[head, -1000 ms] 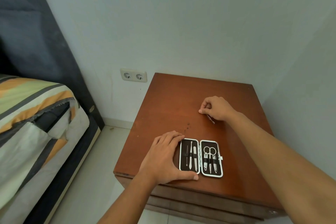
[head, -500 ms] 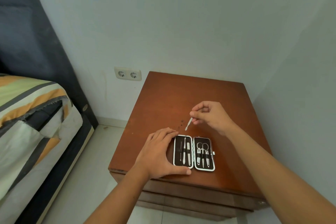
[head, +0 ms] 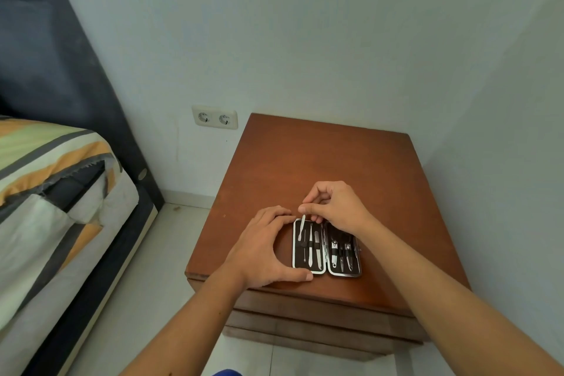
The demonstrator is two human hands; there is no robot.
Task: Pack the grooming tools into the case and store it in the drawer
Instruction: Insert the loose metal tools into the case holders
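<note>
A small black grooming case (head: pixel 326 249) with a white rim lies unfolded flat near the front edge of the brown wooden nightstand (head: pixel 323 168). Several metal tools sit in both halves. My left hand (head: pixel 262 249) rests against the case's left side, thumb along its front edge, bracing it. My right hand (head: pixel 332 206) is over the case's far edge and pinches a thin white-tipped tool (head: pixel 301 227), whose lower end lies over the left half. The drawer fronts (head: pixel 320 311) below the top are closed.
White walls (head: pixel 305 40) close in behind and to the right of the nightstand. A double wall socket (head: pixel 214 117) sits left of it. A bed with a striped cover (head: pixel 52 180) and dark headboard stands at the left, with a strip of light floor (head: pixel 158 268) between.
My right hand picked a thin tool off the nightstand top, carried it toward me and brought it down over the case's left half. My left hand stayed at the case.
</note>
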